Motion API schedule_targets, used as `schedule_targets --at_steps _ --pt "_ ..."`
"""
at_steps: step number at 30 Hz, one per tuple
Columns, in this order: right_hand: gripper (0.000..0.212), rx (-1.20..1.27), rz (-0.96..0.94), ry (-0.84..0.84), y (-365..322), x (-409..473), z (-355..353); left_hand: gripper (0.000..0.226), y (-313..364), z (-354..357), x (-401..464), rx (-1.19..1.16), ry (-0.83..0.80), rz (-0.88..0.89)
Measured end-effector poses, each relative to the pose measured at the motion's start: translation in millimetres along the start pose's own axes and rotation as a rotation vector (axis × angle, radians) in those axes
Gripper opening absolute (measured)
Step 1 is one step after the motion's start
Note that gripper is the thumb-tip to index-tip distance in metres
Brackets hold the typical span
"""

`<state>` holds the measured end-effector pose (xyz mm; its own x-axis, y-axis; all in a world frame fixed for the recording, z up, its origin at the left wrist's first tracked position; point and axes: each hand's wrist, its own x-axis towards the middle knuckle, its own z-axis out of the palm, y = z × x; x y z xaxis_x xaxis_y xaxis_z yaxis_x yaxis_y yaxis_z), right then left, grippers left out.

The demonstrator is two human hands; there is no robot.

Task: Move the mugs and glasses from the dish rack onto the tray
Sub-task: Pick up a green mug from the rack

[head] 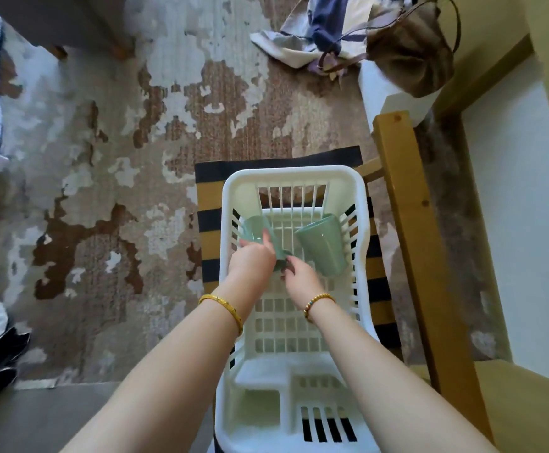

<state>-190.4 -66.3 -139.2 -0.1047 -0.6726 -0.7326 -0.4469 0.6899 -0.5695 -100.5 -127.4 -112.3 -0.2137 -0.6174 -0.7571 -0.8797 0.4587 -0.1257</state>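
Plastic bars and square holes make up the white dish rack (pixel 291 191) in the lower middle of the frame. It sits on a cloth (pixel 208 237) with dark and yellow stripes. Two smooth green cups are inside the rack. The left cup (pixel 257 232) is tipped on its side by the rack's left wall, and the left hand (pixel 250 263) holds it with the fingers (pixel 268 240) curled over its rim. The right cup (pixel 323 245) is tall and round and leans against the right wall, with no hand on it. The right hand (pixel 302 276) is just beside the left hand; its fingers bend down near the bottom of the left cup, but one cannot tell if they grip it. A gold bangle (pixel 224 308) is on the left wrist and a bead bracelet (pixel 317 304) on the right. A worn, patchy rug (pixel 119 158) covers the floor. A brown furry bag (pixel 410 53) sits at the upper right.
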Motion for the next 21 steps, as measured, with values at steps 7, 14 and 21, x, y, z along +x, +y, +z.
schedule_targets --at_steps 7,14,21 --pt "0.040 0.272 0.085 0.028 -7.2 -24.8 -11.8 0.092 -16.0 -16.1 -31.6 -0.207 0.064 -0.072" --pt "0.020 0.697 0.124 0.225 -46.5 -81.8 -26.6 0.058 -37.6 -2.2 -93.6 -0.740 0.326 0.007" --pt "0.016 0.729 0.098 0.193 -84.5 -156.0 -44.2 0.061 -49.5 -23.2 -175.7 -1.159 0.359 0.160"
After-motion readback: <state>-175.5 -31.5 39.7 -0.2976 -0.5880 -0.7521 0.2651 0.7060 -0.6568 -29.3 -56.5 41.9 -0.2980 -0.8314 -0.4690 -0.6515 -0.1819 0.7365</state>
